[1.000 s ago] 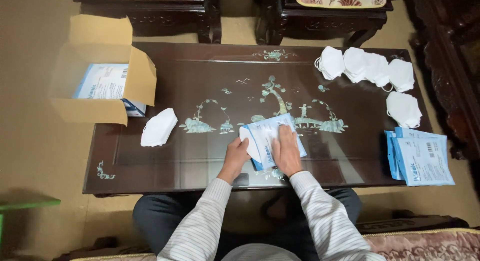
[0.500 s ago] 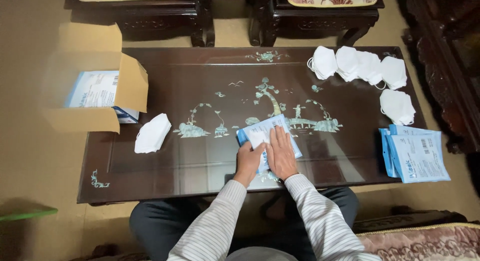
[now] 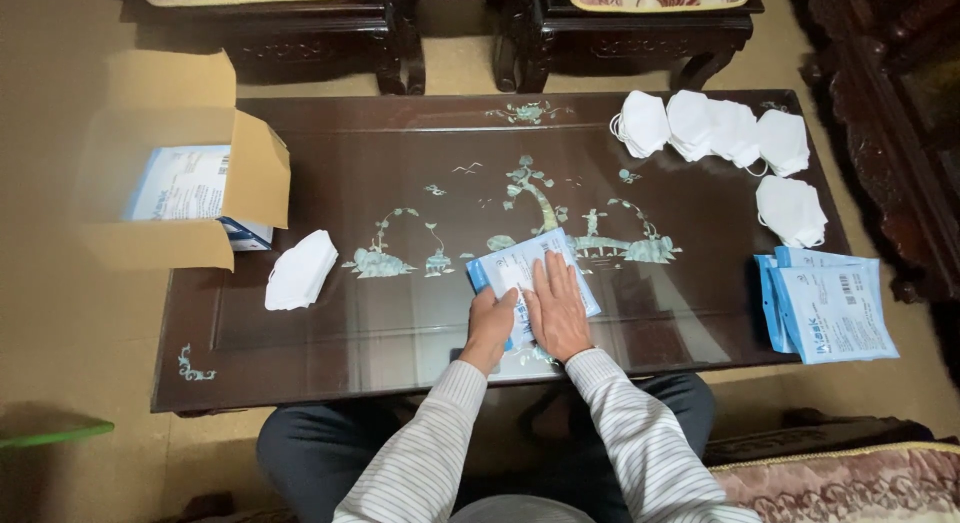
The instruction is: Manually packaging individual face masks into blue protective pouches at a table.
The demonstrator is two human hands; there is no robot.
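A blue and white mask pouch (image 3: 515, 267) lies flat on the dark inlaid table (image 3: 400, 163) near its front edge. My right hand (image 3: 558, 308) presses flat on the pouch, fingers spread. My left hand (image 3: 490, 323) rests curled on the pouch's left part, pinching its lower edge. A single folded white mask (image 3: 300, 271) lies to the left of my hands, apart from them.
An open cardboard box (image 3: 175, 183) with packets inside overhangs the table's left end. Several white masks (image 3: 715, 128) line the far right, one more (image 3: 792, 209) below them. A stack of blue pouches (image 3: 825, 305) sits at the right edge. Dark wooden chairs (image 3: 560, 23) stand behind the table.
The pouch has been lowered from a raised hold to flat on the table. Both hands now press down on it.
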